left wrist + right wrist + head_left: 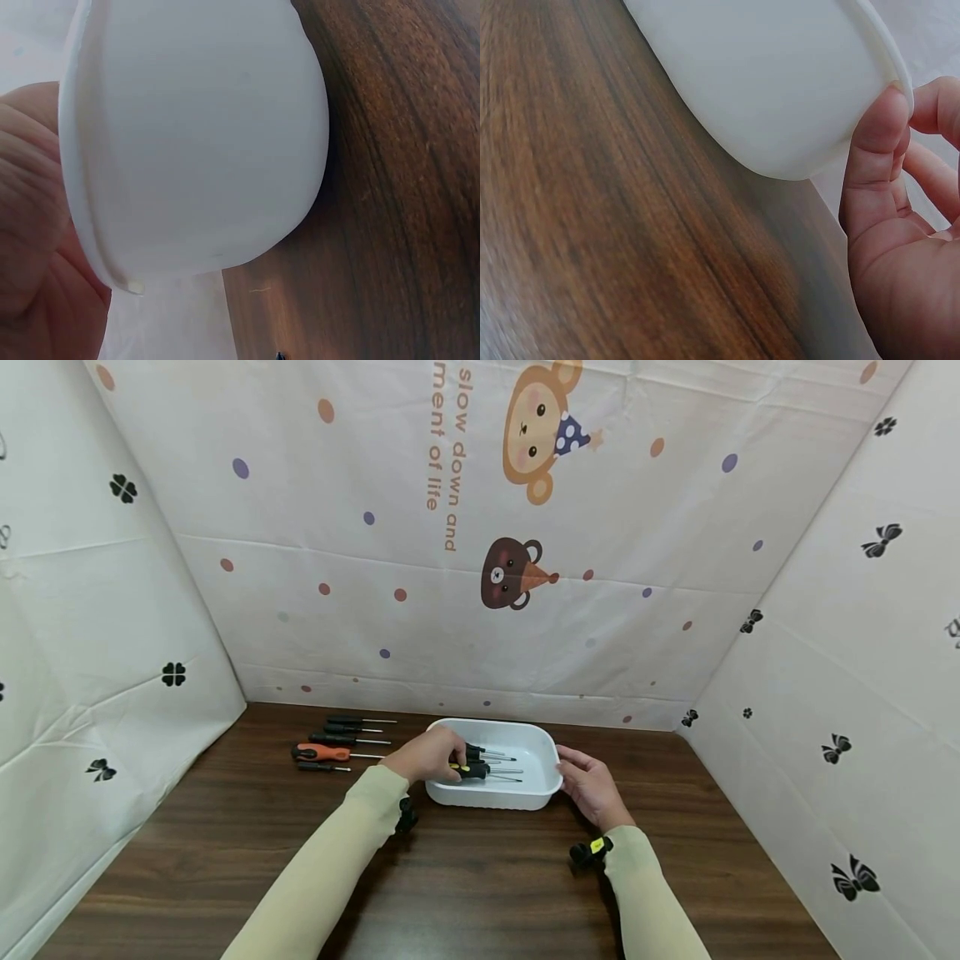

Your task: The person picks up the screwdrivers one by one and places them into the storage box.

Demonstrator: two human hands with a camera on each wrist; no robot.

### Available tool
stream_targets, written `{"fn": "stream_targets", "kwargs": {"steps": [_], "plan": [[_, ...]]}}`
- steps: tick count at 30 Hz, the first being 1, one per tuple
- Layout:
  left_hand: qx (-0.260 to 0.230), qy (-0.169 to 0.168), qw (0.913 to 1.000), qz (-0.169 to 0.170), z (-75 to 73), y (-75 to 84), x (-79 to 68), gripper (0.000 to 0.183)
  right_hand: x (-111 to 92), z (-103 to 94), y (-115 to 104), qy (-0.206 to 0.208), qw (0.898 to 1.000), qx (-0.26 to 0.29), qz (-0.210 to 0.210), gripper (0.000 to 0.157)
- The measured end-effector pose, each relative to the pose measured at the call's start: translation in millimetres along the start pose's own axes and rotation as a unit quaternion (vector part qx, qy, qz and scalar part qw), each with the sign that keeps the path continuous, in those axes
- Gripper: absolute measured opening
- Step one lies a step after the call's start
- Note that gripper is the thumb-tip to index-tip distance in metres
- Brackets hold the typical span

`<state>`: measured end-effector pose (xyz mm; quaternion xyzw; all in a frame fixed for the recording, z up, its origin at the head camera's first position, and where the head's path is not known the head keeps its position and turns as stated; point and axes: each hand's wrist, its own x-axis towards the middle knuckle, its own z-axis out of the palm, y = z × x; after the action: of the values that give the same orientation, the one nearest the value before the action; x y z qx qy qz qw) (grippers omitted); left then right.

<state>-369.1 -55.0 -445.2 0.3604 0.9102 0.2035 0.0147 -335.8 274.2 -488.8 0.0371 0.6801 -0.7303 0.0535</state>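
Note:
A white plastic tray [538, 777] sits on the table with several screwdrivers lying inside it, shafts pointing right. Over the tray's left rim reaches my left hand [426, 755], its curled fingers around the handle of a black-and-yellow screwdriver [474, 771]. Part of that handle is hidden by the fingers. In the left wrist view the tray's outer wall [202, 142] covers most of what this hand holds. At the right end, my right hand [592, 785] pinches the tray's rim between thumb and fingers, which shows closely in the right wrist view, with the thumb [877, 135] outside the wall.
Left of the tray, several screwdrivers lie in a column on the brown wooden table [480, 877]: an orange-handled one [322, 752] among black-handled ones [333, 739]. A patterned white cloth [420, 635] stands behind the table, with more cloth on both sides.

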Motion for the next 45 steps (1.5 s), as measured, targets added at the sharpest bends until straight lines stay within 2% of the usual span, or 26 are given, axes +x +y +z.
{"fn": "stream_targets", "kwargs": {"steps": [12, 28, 38, 45], "plan": [[0.037, -0.011, 0.9992, 0.013, 0.9, -2.2, -0.8, 0.012, -1.2, 1.1, -1.0, 0.004, 1.000, -0.002, 0.002, 0.051], [0.078, -0.023, 0.9962, 0.034, 0.3, 1.4, 2.3, 0.044, -2.0, 1.9, -2.9, 0.003, 1.000, 0.001, 0.008, 0.049], [0.093, -0.036, 0.9946, 0.026, 0.3, 4.3, 3.2, 0.042, -2.6, 2.5, -3.9, -0.003, 1.000, 0.010, 0.005, 0.050], [0.098, -0.035, 0.9941, 0.030, -1.0, 6.5, 3.0, 0.050, -2.5, 2.1, -3.3, -0.001, 1.000, 0.003, 0.004, 0.050]]}}
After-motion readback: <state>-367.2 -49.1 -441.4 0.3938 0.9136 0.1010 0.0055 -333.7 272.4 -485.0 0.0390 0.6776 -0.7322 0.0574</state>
